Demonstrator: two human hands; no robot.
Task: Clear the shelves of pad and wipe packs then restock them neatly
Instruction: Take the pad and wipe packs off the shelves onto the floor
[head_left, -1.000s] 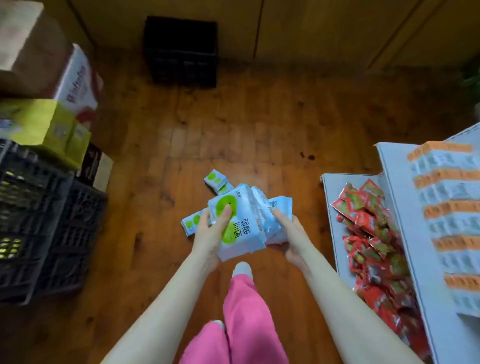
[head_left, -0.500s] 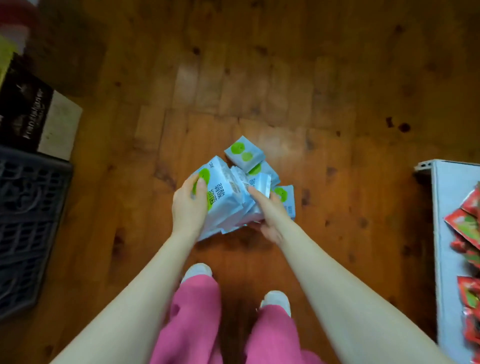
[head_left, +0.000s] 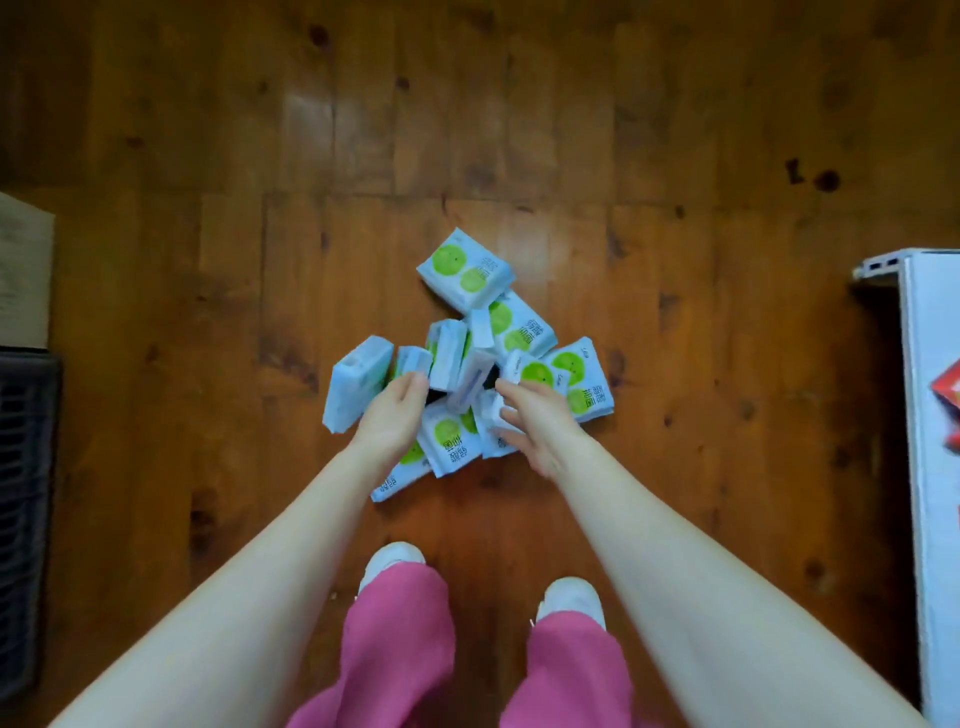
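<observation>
On wooden floor (head_left: 208, 260), loose packs (head_left: 467, 364) piled.

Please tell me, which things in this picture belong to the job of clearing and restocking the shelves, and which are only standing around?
Belong to the job:
- pile of light-blue packs on the floor
- left hand and right hand, both open over the pile
- white shelf at the right edge
- red packets on the shelf

Only standing around:
- dark crate
- cardboard box

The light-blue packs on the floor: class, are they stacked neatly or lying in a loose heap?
Loose heap: the packs lie overlapping on the wooden floor, facing different ways, some on edge.
</observation>
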